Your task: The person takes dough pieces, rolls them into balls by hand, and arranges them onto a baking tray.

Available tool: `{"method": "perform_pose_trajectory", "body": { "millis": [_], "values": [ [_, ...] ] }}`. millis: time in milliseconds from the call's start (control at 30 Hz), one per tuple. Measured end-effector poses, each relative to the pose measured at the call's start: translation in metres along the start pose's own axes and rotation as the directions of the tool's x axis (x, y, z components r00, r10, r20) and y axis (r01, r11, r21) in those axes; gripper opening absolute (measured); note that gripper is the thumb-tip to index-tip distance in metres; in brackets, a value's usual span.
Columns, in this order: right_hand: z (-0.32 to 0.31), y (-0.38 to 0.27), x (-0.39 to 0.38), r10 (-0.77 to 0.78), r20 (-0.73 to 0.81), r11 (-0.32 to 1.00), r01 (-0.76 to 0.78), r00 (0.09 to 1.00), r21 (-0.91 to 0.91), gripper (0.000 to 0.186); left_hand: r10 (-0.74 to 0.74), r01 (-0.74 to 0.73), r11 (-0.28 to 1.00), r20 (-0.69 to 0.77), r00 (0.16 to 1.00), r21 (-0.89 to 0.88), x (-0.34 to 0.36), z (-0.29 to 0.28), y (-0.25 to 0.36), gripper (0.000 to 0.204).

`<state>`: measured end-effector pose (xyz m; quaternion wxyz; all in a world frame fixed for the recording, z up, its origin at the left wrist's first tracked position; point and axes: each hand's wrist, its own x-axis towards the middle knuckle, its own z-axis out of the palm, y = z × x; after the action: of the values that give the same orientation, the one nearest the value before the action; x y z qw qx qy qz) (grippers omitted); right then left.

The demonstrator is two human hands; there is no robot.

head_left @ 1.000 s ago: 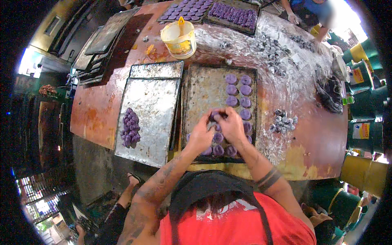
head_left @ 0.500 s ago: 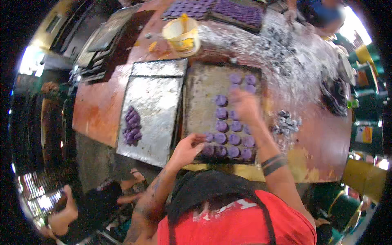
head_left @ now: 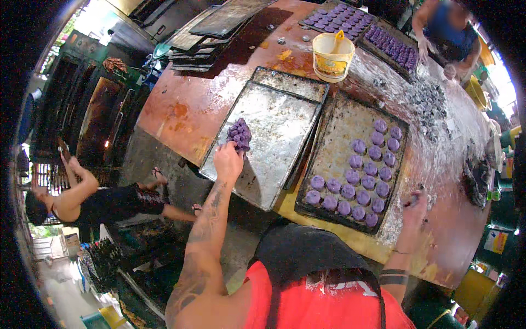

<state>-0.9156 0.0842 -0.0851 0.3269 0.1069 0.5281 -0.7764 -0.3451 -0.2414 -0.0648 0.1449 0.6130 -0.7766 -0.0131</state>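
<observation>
My left hand (head_left: 229,160) reaches over the bare metal tray (head_left: 274,118) on the left. Its fingers are closed at the near edge of a small heap of purple dough balls (head_left: 239,133), apparently on one of them. To the right, my right hand (head_left: 415,205) is low over the floured table, beside the second tray. Its fingers look curled near something dark and floury, but what they hold cannot be made out. Between my hands, the darker baking tray (head_left: 338,131) carries flattened purple dough rounds (head_left: 352,176) in rows along its near and right parts.
A white-and-yellow bucket (head_left: 333,57) with a yellow handle sticking out stands beyond the trays. Stacked trays (head_left: 211,35) lie far left. Filled trays (head_left: 392,46) and floured dough pieces (head_left: 427,98) lie far right, near another person (head_left: 446,33). Someone else (head_left: 109,203) is at left.
My view has turned. My left hand has gone from the dough rounds to the heap on the left tray. My right hand has moved off the right tray to the floured table beside it.
</observation>
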Motion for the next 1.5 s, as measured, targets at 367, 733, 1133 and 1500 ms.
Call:
{"method": "perform_pose_trajectory", "body": {
  "millis": [367, 733, 1133, 1500],
  "values": [
    [0.184, 0.094, -0.125, 0.108, 0.697, 0.339, 0.633, 0.709, -0.696, 0.042, -0.22, 0.347, -0.053, 0.35, 0.91, -0.936, 0.007, -0.058, 0.049, 0.025],
    [0.288, 0.102, -0.228, -0.118, 0.968, 0.038, 0.975, 0.221, -0.218, 0.021, 0.252, 0.631, -0.411, 0.583, 0.773, -0.658, -0.021, -0.074, 0.161, 0.033],
    [0.264, 0.064, -0.209, -0.019, 0.657, 0.789, 0.414, 0.754, -0.453, 0.021, 0.443, 0.712, -0.321, 0.565, 0.696, -0.625, -0.001, -0.099, 0.218, 0.031],
    [0.247, 0.046, -0.203, -0.391, 0.845, 0.006, 0.919, 0.365, -0.394, 0.027, 0.399, 0.694, -0.278, 0.577, 0.713, -0.665, 0.008, -0.073, 0.255, 0.025]
  ]
}}
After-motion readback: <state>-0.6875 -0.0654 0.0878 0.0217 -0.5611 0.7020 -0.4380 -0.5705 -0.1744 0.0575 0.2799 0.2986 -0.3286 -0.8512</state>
